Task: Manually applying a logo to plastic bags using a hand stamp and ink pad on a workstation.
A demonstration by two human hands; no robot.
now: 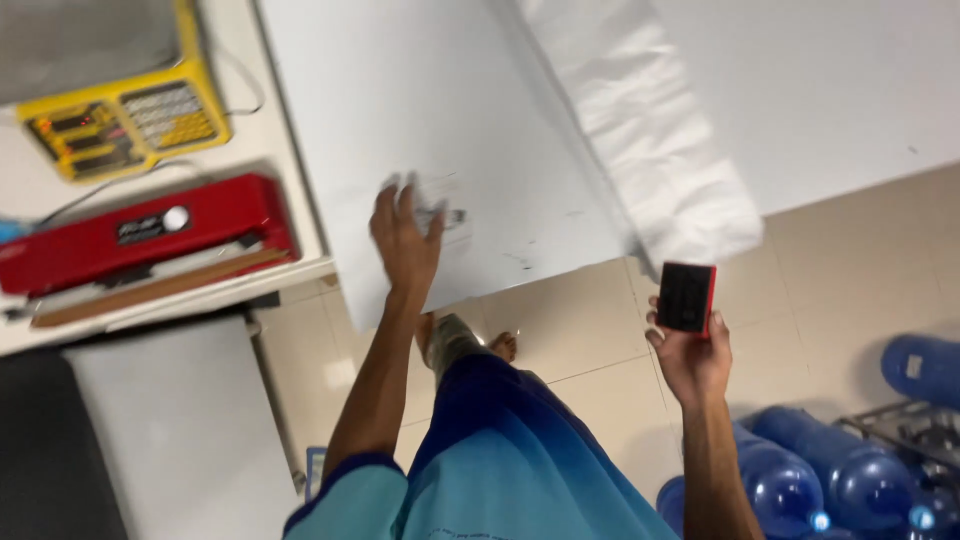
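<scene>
A small clear packet [437, 205], blurred, lies on a white table [480, 110] under the fingertips of the left hand [405, 238], which is spread flat and pressing rather than gripping. It is judged light, thin and limp, likely slippery film, best pinched at an edge. A red and black pad [686, 297], a small stiff block, is held upright in the right hand [692, 350], fingers curled round its lower end; it looks light and firm. A roll of plastic bags [650, 130] lies across the table. A red sealer [140, 240] and yellow scale [125, 115] sit on a side bench; blue jugs [800, 480] stand on the floor.
</scene>
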